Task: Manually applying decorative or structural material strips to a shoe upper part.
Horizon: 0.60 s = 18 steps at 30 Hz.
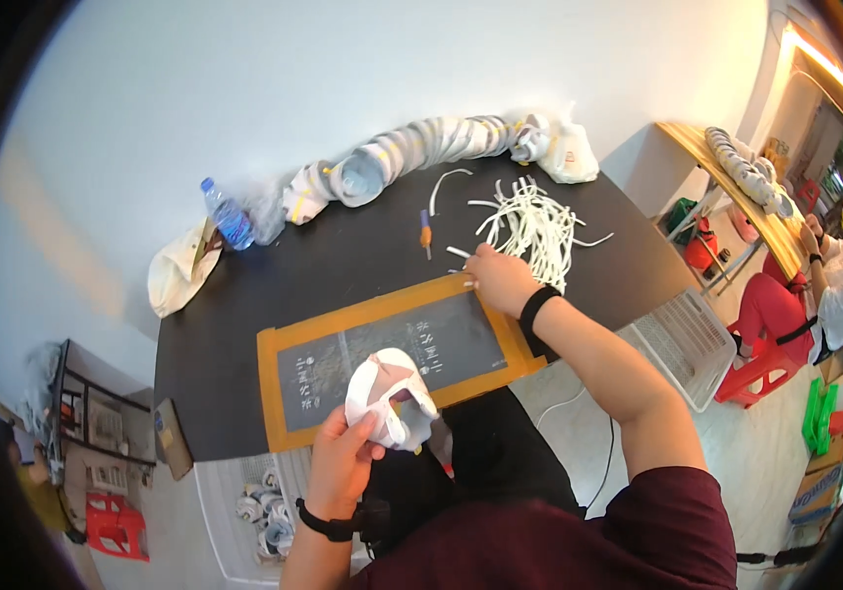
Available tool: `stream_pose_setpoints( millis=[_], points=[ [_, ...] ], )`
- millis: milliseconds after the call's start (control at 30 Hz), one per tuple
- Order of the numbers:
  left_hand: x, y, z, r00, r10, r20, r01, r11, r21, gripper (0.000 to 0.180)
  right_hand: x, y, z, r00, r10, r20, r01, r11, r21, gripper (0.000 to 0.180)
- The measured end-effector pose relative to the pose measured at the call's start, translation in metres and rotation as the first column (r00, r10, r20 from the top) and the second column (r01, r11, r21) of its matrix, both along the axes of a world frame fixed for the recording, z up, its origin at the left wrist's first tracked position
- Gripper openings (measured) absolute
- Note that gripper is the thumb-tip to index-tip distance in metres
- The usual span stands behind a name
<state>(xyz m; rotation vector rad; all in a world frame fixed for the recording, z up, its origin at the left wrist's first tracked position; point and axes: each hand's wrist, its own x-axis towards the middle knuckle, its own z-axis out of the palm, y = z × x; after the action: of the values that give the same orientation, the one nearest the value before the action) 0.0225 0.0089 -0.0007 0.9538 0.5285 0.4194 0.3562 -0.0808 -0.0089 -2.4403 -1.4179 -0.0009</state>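
My left hand (341,454) is closed on the edge of a white, curved, cap-like fabric piece (382,388) with a greyish inside and an opening. It is held up over the near edge of a dark board with a tan tape border (402,295). My right hand (505,282) is at the board's far right corner, its fingers pinched together. A short white strip (458,252) lies by those fingertips; whatever they hold is too small to make out. Just beyond is a loose heap of white strips (529,221). A small orange-and-blue tool (426,234) lies to its left.
Along the wall runs a long nested row of white-grey pieces (421,147), with a water bottle (229,214) and beige cap (180,270) at left. Crates stand below, one holding pieces (207,511), one at right (677,344). Another person (839,285) sits at a wooden table (706,157).
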Motion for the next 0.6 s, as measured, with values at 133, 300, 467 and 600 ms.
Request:
stream_pose_setpoints(
  millis=[133,300,467,600],
  points=[
    [0.012,0.012,0.008,0.999,0.031,-0.01,-0.03,0.999,0.026,0.026,-0.023,-0.001,0.013,0.896,0.196,-0.398,-0.12,0.971,0.207,0.008],
    [0.019,0.022,0.005,0.999,0.038,0.009,-0.038,0.997,0.072,0.025,-0.088,0.0,0.024,0.577,0.474,-0.665,-0.197,0.871,0.45,0.009],
    [0.024,0.015,0.004,0.999,0.031,-0.018,-0.029,0.991,0.128,0.024,-0.12,-0.004,0.026,0.437,0.505,-0.744,-0.229,0.862,0.451,0.008],
    [0.026,0.009,0.004,0.999,0.042,0.001,-0.042,0.985,0.165,0.023,-0.124,-0.005,0.023,0.51,0.5,-0.7,-0.215,0.862,0.459,0.007]
  ],
)
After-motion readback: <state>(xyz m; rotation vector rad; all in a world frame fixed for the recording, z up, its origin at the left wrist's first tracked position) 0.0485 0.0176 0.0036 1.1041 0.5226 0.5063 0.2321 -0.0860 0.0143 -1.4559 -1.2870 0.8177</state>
